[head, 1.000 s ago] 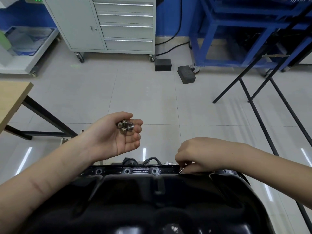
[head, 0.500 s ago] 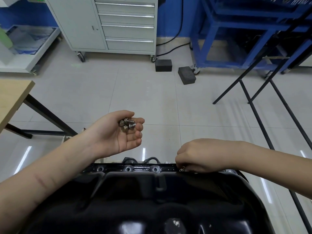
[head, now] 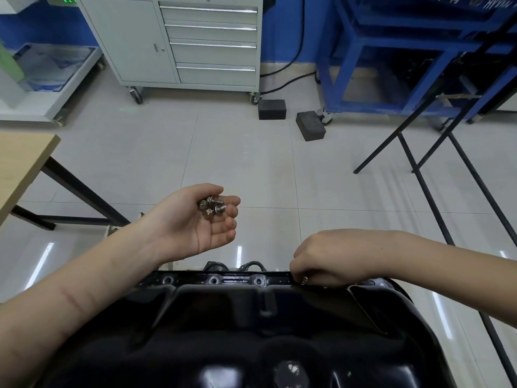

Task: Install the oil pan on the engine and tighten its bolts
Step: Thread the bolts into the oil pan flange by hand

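Note:
The black oil pan (head: 251,326) fills the lower part of the view, its far flange (head: 215,280) showing three bare bolt holes. My left hand (head: 193,222) hovers palm up above and beyond the flange, cupping a few silver bolts (head: 211,207) on its curled fingers. My right hand (head: 327,259) is down at the flange's right part, fingers pinching a bolt (head: 305,280) that sits at the flange edge. What lies under the pan is hidden.
A wooden table (head: 19,166) with black legs stands at the left. A grey drawer cabinet (head: 195,43) on casters, two black blocks (head: 291,116) and a blue frame (head: 391,51) lie beyond. Black stand legs (head: 436,175) cross the floor at the right.
My left hand with the bolts has risen slightly and drifted a little right. My right hand stays at the same flange spot, fingers working on the bolt.

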